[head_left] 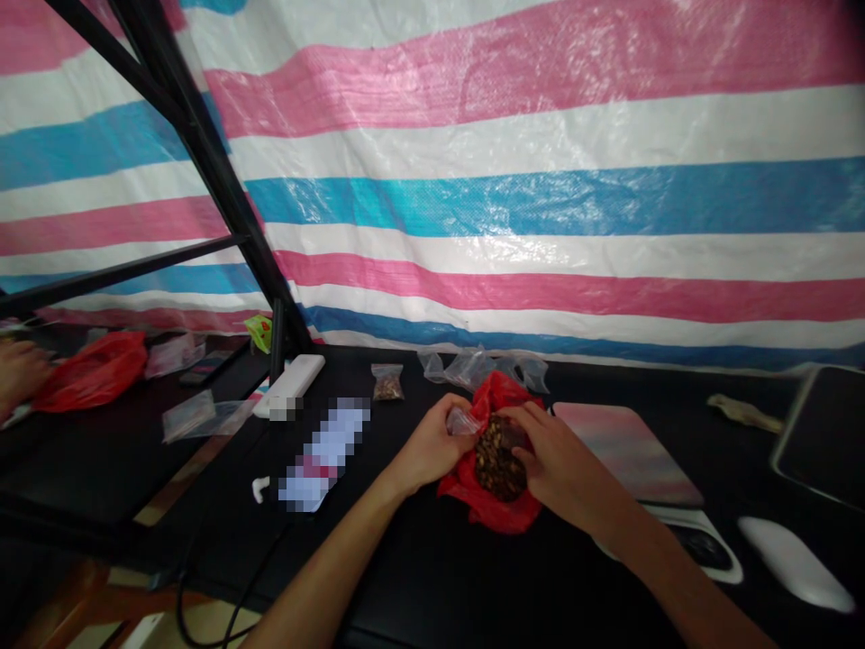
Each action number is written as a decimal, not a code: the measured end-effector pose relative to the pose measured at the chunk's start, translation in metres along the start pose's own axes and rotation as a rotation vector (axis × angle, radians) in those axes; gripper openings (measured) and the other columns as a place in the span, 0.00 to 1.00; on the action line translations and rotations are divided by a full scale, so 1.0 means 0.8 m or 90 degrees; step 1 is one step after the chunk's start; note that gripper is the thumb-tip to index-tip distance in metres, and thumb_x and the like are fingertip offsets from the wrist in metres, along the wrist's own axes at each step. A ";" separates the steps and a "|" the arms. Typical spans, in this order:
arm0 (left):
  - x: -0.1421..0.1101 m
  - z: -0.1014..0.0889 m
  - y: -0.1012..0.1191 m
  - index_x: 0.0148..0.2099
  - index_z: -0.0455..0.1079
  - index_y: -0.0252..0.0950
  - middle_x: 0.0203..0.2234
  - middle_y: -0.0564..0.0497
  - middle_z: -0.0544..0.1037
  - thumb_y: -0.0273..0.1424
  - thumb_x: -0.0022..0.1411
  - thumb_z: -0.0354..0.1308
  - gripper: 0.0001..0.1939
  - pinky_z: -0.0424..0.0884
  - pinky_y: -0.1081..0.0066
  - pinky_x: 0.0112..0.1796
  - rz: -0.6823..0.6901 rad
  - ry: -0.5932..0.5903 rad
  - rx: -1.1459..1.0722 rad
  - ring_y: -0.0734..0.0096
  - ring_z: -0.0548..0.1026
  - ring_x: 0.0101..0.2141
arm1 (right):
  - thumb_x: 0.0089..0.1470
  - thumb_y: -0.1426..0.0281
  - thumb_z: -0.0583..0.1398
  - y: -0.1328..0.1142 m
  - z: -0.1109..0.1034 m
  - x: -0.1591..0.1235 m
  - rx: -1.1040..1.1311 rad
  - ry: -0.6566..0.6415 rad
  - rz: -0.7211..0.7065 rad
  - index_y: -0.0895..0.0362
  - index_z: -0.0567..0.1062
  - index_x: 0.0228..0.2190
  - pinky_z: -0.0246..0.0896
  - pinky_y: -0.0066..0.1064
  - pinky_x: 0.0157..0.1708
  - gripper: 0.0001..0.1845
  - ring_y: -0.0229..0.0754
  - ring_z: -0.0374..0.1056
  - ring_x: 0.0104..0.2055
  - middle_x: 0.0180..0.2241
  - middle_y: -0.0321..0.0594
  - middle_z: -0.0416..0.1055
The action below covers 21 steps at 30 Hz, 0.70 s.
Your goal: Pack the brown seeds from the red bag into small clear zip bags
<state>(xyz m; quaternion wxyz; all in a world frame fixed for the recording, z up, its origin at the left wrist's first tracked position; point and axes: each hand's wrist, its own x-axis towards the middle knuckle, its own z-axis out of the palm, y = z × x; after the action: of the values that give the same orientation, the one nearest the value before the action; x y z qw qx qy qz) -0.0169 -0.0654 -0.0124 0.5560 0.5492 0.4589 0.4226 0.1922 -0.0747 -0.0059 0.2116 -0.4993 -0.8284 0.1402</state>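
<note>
An open red plastic bag (504, 516) lies spread on the black table, with a heap of small brown dried pieces (498, 464) in it. At the bag's left edge, my left hand (436, 443) is closed on a small clear plastic bag (462, 421). My right hand (558, 455) reaches over the heap from the right. Its fingers and thumb are curled at the brown pieces; what lies between them is too blurred to make out. Farther left stands a small filled zip bag (387, 383) with similar brown contents.
Several clear bags (473, 368) lie behind the red bag. To the left are a blurred-out phone (325, 455), a white box-like device (290, 383) and an earphone (260, 489). A pinkish pad (625, 451) and a white mouse (796, 563) sit right. Another person's hand (20, 371) shows far left.
</note>
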 end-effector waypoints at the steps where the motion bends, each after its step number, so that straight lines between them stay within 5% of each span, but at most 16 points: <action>1: 0.000 0.000 -0.001 0.44 0.69 0.34 0.31 0.56 0.72 0.23 0.52 0.66 0.17 0.64 0.75 0.34 0.001 -0.003 0.001 0.75 0.69 0.31 | 0.55 0.82 0.56 -0.001 -0.001 0.000 0.000 -0.011 -0.007 0.55 0.74 0.51 0.62 0.41 0.53 0.24 0.50 0.70 0.51 0.50 0.48 0.73; 7: -0.002 -0.002 -0.003 0.44 0.71 0.35 0.32 0.55 0.75 0.25 0.52 0.67 0.16 0.64 0.75 0.32 0.001 -0.031 0.011 0.75 0.69 0.30 | 0.57 0.77 0.60 -0.008 -0.002 0.000 -0.003 -0.021 0.012 0.55 0.75 0.43 0.61 0.41 0.47 0.12 0.50 0.70 0.46 0.43 0.45 0.75; 21: -0.005 -0.003 0.014 0.45 0.72 0.34 0.34 0.53 0.75 0.25 0.55 0.66 0.14 0.67 0.74 0.36 0.001 -0.053 -0.010 0.73 0.72 0.33 | 0.53 0.78 0.61 -0.010 0.001 0.000 -0.009 0.007 0.010 0.54 0.75 0.44 0.58 0.40 0.46 0.15 0.50 0.71 0.46 0.42 0.43 0.77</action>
<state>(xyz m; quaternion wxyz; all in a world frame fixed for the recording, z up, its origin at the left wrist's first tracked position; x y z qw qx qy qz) -0.0196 -0.0687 -0.0012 0.5784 0.5626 0.4314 0.4035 0.1856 -0.0787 -0.0032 0.2113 -0.5082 -0.8242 0.1330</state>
